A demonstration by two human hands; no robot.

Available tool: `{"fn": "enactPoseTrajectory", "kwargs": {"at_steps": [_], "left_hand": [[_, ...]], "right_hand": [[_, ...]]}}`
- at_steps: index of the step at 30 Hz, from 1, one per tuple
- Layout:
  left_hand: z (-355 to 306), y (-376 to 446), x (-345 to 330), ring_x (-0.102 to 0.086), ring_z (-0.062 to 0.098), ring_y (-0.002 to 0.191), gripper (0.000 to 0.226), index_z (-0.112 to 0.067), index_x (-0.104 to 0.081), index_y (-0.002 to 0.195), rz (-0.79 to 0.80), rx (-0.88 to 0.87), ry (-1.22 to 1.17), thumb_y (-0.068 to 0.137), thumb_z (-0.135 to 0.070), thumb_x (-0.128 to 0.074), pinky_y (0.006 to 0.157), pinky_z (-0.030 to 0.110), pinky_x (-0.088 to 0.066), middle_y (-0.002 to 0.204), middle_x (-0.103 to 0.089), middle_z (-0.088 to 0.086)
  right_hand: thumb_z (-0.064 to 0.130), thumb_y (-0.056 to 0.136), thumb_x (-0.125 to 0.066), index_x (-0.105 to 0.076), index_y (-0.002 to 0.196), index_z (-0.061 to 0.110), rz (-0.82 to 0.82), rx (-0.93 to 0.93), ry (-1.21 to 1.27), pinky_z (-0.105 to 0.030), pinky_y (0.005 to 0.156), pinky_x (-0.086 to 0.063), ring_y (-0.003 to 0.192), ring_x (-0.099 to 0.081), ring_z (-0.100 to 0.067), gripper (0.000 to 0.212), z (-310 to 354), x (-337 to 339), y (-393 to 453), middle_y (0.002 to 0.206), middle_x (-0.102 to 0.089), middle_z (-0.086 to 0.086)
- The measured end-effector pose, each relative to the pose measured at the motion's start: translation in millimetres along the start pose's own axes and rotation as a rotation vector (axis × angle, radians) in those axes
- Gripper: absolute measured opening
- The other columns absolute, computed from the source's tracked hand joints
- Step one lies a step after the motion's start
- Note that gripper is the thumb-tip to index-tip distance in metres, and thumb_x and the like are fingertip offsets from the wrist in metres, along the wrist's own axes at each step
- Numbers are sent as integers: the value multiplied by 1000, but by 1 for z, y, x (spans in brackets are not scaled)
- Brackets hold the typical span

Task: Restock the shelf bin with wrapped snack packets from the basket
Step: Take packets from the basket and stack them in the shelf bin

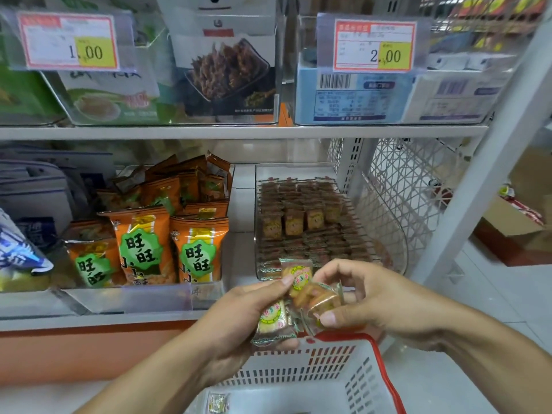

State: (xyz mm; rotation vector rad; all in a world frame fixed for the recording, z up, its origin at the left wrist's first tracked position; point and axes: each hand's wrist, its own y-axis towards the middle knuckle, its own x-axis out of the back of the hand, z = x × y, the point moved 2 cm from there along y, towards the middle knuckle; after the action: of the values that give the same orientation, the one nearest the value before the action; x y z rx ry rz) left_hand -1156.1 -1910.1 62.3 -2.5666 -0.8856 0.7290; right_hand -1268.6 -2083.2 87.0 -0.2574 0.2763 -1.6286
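Person stands at the shelf, both hands raised just in front of the clear shelf bin [328, 174], above the white basket [313, 375] with the red rim.

Left hand [239, 312]: fingers curled round a bunch of wrapped snack packets [273, 319], thumb pressing the top one. Right hand [379, 297]: thumb and fingers pinch a single packet [321, 297] at the edge of the bunch, apparently separating it. One stray packet [218, 402] lies on the basket floor.

Bin: already holds neat rows of small brown-wrapped packets, some standing upright mid-bin. The front strip looks less filled.

Judgement on the step in hand: peel one packet free at a time, keep the left hand's hold firm so the rest do not slip, and set each packet in line with the existing rows, label facing the same way. Crinkly film is slippery, so dropping into the basket is the likely fault. The last packet in the basket should not be missed.

Writing readable:
- price tag [70, 41], upper left: "1.00" on yellow.
- second price tag [375, 44], upper right: "2.00" on yellow.
- orange bags [143, 243] in the neighbouring bin: "旺旺" in a green badge.
- Print on the held packets: too blurred to read.
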Motion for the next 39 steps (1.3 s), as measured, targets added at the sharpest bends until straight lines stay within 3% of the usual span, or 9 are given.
{"fn": "enactPoseTrajectory", "kwargs": {"at_steps": [6,11,14,18,25,31,33,35,39], "left_hand": [[-3,1,2,-78,24,81,29,-17,-83,101,-8,-56,-86,84,-37,-73,58,33,-63,107,-78,16],[-10,5,2,-78,28,90,26,-16,-83,99,-52,-86,-115,84,-34,-75,57,34,-63,108,-77,23],[-14,6,-4,-78,28,94,21,-18,-83,97,-31,-82,-123,87,-33,-73,57,34,-63,107,-78,20],[-16,9,-7,-79,25,87,20,-21,-84,95,-1,-84,-119,86,-35,-72,57,33,-63,104,-79,17],[-19,15,-5,-78,24,87,25,-21,-84,94,42,-91,-106,79,-38,-75,58,32,-62,103,-79,18],[-19,16,-5,-78,25,88,23,-19,-84,94,38,-90,-113,81,-36,-76,59,32,-62,103,-79,18],[-18,16,-7,-78,26,94,22,-19,-84,95,30,-83,-125,84,-35,-75,60,33,-62,105,-79,17],[-19,16,-7,-77,28,97,20,-19,-84,96,14,-85,-135,86,-34,-75,60,34,-62,106,-79,16],[-20,15,-6,-78,27,95,20,-18,-83,96,-11,-84,-153,86,-34,-76,59,33,-62,105,-78,19]], "right_hand": [[-6,75,-82,-59,104,5,-61,39,115,-37,76,-61,93,-71,-26,38,4,6,2,105,-73,-13],[23,72,-90,-61,99,30,-559,142,-642,-23,69,-55,84,-69,-10,39,27,43,15,91,-72,6],[37,75,-87,-58,102,30,-677,129,-883,-16,60,-41,81,-62,-4,40,38,63,38,91,-66,14],[13,87,-74,-59,125,22,-708,-36,-1051,-21,61,-42,90,-59,-18,41,40,86,87,120,-66,-5],[-19,80,-59,-45,144,28,-696,-17,-1018,-14,59,-44,101,-56,-20,81,42,107,120,143,-40,-6],[-12,83,-67,-47,144,32,-638,-44,-975,-11,61,-43,109,-57,-22,77,36,113,120,146,-39,-4],[-10,84,-67,-44,146,34,-647,-33,-924,-7,49,-40,111,-59,-24,80,39,111,114,144,-40,-3],[-6,86,-69,-45,146,34,-681,18,-823,-7,42,-39,104,-61,-21,76,48,110,102,137,-46,1],[12,89,-75,-66,123,17,-768,141,-472,-15,65,-46,96,-66,-16,35,48,102,79,114,-70,-1]]}}
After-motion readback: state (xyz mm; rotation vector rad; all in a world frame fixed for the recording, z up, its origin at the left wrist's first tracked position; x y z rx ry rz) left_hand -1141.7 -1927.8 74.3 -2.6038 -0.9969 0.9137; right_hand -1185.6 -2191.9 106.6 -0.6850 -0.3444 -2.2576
